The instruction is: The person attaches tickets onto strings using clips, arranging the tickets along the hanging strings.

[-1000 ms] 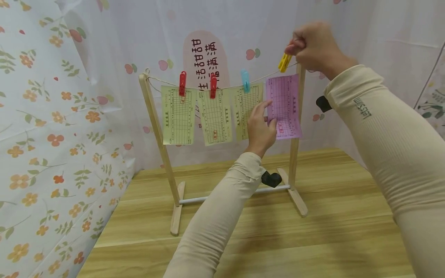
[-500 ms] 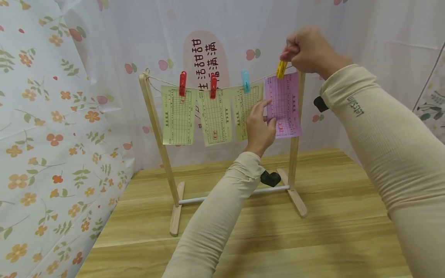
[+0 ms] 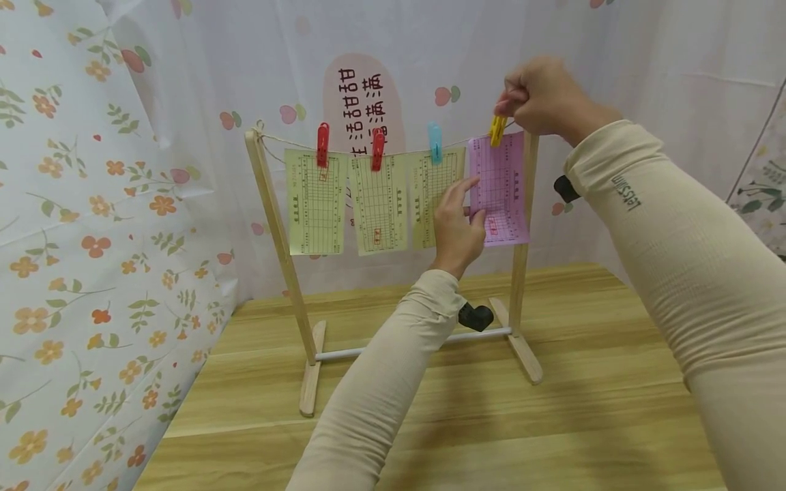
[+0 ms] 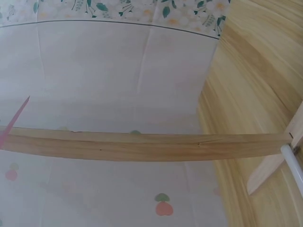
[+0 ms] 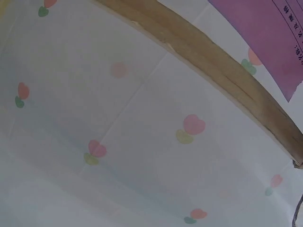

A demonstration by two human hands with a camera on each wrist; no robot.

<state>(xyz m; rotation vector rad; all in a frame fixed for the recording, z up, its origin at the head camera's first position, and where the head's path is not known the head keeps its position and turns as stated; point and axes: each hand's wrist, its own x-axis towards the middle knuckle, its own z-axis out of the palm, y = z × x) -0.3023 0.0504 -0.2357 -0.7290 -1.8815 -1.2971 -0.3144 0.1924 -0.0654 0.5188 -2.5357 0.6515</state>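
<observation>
A purple printed paper slip hangs upright by the right post in the head view. My left hand pinches its left edge, low down. Above it my right hand pinches the upper end of a yellow clothespin; the clothespin's lower end overlaps the slip's top edge at the string. How far the clothespin grips slip and string cannot be told. Only a corner of the purple slip shows in the right wrist view, and a sliver of the slip in the left wrist view. Neither wrist view shows a hand.
Three yellow-green slips hang leftward on the string, under a red clothespin, a second red clothespin and a light blue clothespin. The wooden rack's left post and white crossbar stand on the table.
My right hand has moved down and slightly left, bringing the yellow clothespin from above the purple slip onto its top edge. The string's slips shifted slightly. My left hand stays at the purple slip.
</observation>
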